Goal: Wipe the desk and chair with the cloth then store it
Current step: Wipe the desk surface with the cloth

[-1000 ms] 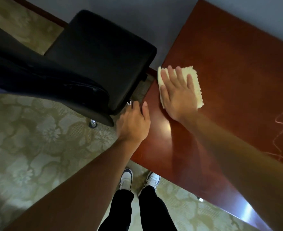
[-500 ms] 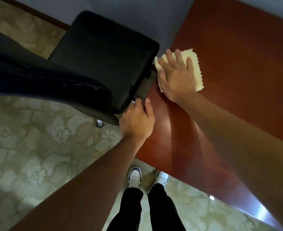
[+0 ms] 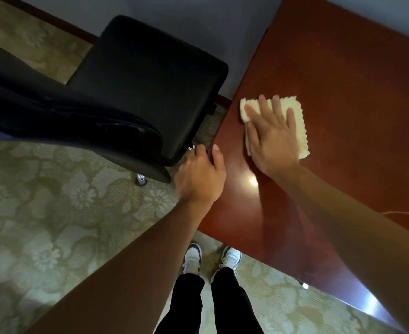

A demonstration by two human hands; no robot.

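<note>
Reddish-brown desk [image 3: 343, 68] fills my right side. My right hand [image 3: 272, 138] presses flat, fingers straight, on the yellow cloth [image 3: 300, 131], whose long axis runs away from me; it has slid back from the left edge. My left hand [image 3: 200, 179] grips that edge, just beside the black chair [image 3: 138, 92].

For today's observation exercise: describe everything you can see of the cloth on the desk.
The cloth is pale yellow, fluffy, seemingly folded into a rough rectangle with a scalloped right edge. It lies flat on the glossy reddish-brown desk near its left edge. The right hand presses on it with fingers spread and straight, hiding its middle. Nothing else touches it.
</note>
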